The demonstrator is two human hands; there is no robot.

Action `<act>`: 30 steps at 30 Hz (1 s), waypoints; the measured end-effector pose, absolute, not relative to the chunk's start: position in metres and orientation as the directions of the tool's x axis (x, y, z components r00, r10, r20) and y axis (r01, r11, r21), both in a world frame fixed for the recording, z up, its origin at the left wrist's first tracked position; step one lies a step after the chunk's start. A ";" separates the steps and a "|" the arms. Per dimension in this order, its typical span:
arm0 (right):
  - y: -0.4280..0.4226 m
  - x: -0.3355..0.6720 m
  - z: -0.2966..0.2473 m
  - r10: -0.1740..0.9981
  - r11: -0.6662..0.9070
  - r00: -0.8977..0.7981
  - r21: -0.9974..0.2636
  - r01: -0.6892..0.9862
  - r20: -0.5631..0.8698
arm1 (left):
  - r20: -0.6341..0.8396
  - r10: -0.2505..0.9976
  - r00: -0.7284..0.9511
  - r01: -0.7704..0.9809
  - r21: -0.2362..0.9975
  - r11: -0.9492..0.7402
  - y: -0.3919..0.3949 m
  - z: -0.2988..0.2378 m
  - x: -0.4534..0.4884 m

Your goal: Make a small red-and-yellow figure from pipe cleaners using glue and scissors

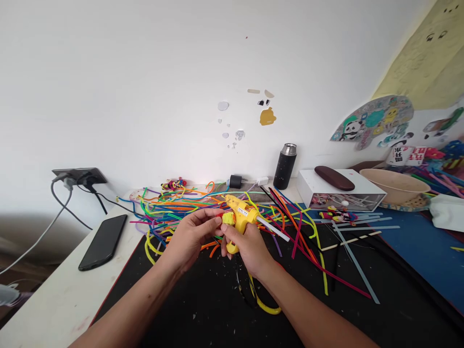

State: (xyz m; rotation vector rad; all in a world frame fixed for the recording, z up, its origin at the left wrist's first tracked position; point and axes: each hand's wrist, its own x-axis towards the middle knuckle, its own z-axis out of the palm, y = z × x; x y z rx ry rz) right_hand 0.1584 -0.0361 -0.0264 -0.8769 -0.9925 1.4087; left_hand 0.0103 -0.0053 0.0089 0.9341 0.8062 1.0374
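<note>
My right hand [250, 246] is wrapped round the handle of a yellow hot glue gun [237, 215], whose nozzle points up and to the left. A whitish glue stick [273, 228] juts from its back end. Between the fingers of my left hand [197, 234] is a small yellow and red pipe-cleaner piece [228, 219], close beside the gun's body. My right thumb reaches to the lower edge of this piece. Fingers hide part of it. Behind both hands spreads a heap of coloured pipe cleaners [195, 203].
On the left lies a black phone [103, 241], near a wall socket [79, 176] with cables. A black flask [285, 166] stands at the wall. To its right are a white box [340, 191] and a beige basket [393, 181]. Loose glue sticks [357, 263] lie on the black mat [203, 309].
</note>
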 end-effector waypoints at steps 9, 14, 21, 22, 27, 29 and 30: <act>-0.034 0.162 -0.026 0.994 -0.004 -0.093 -0.871 -0.491 0.048 | -0.056 0.948 0.315 -0.269 0.952 0.145 -0.001 0.005 0.006; -0.033 0.163 -0.028 0.996 0.008 -0.076 -0.881 -0.473 0.050 | -0.015 0.945 0.326 -0.182 0.980 0.078 -0.003 0.006 0.004; -0.033 0.163 -0.024 0.997 0.028 -0.057 -0.884 -0.466 0.061 | 0.054 0.927 0.371 -0.089 0.996 -0.022 -0.006 0.011 0.003; -0.034 0.163 -0.023 0.997 0.028 -0.056 -0.885 -0.465 0.060 | 0.064 0.925 0.374 -0.076 0.996 -0.038 -0.006 0.011 0.003; -0.036 0.163 -0.022 0.998 0.032 -0.035 -0.886 -0.463 0.054 | 0.105 0.904 0.414 -0.035 0.994 -0.100 -0.008 0.010 0.003; -0.036 0.162 -0.022 0.998 0.032 -0.032 -0.885 -0.464 0.052 | 0.104 0.903 0.417 -0.035 0.995 -0.098 -0.010 0.011 0.004; -0.036 0.162 -0.021 0.998 0.031 -0.031 -0.885 -0.465 0.052 | 0.101 0.906 0.411 -0.039 0.995 -0.093 -0.011 0.012 0.005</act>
